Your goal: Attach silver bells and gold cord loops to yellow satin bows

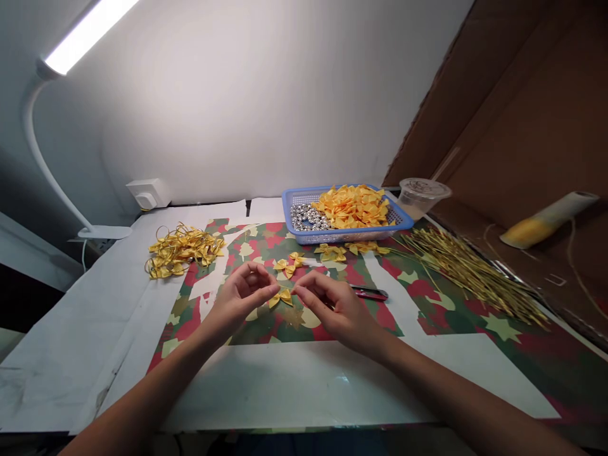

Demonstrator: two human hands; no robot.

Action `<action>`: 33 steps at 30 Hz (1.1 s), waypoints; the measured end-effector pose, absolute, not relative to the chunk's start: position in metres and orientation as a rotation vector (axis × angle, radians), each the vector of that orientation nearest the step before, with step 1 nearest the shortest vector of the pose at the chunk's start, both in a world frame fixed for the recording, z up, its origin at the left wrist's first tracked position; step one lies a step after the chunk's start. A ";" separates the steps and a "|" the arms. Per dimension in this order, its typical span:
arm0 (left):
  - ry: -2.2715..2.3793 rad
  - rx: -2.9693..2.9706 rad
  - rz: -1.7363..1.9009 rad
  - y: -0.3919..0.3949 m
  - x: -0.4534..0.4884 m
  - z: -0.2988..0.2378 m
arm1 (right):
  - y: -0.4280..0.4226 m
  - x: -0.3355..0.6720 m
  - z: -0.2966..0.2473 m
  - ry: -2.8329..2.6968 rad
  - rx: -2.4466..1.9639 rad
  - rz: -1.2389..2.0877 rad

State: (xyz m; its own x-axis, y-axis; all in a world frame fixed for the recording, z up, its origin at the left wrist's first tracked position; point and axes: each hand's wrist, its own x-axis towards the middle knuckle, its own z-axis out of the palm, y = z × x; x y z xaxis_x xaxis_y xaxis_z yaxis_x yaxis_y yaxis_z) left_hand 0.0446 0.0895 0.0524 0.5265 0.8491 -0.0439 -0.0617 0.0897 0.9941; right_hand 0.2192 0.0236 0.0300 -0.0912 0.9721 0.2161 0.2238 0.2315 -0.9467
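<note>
A small gold ribbon bow (pixel 281 297) hangs between my two hands, low over the patterned sheet. My left hand (pixel 244 294) is closed in a pinch, thumb against forefinger, at the bow's left side. On the other side my right hand (pixel 332 304) pinches likewise, its fingertips close to the bow. Both seem to grip the thin gold tie at the bow's middle, too fine to see clearly. Just beyond my fingertips lies another gold bow (pixel 285 268), with more flattened yellow bows (pixel 331 253) farther back. A dark-red cutter knife (pixel 373 293) lies behind my right hand.
A blue basket (pixel 349 235) at the back holds yellow bows (pixel 354 206) and silver beads (pixel 308 218). Tied gold bows (pixel 183 250) are heaped at left, gold tie strips (pixel 475 275) at right. A lidded plastic cup (pixel 420 197), a lamp (pixel 107 232) and a cardboard wall (pixel 522 95) border the table.
</note>
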 end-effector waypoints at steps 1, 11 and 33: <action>0.773 1.308 0.788 0.089 0.044 0.052 | 0.024 0.219 0.030 -1.527 -1.170 0.964; 0.817 1.321 0.799 0.091 0.043 0.052 | 0.024 0.221 0.029 -1.511 -1.180 0.978; 0.756 1.325 0.812 0.087 0.045 0.051 | 0.025 0.210 0.028 -1.259 -0.920 1.335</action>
State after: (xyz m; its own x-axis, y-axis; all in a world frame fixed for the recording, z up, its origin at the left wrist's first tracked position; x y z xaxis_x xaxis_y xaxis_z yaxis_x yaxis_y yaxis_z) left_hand 0.0454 0.0872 0.0508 0.5232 0.8521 -0.0150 -0.0764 0.0645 0.9950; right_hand 0.2096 0.0251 0.0281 -0.1692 0.9786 0.1168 -0.1739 0.0870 -0.9809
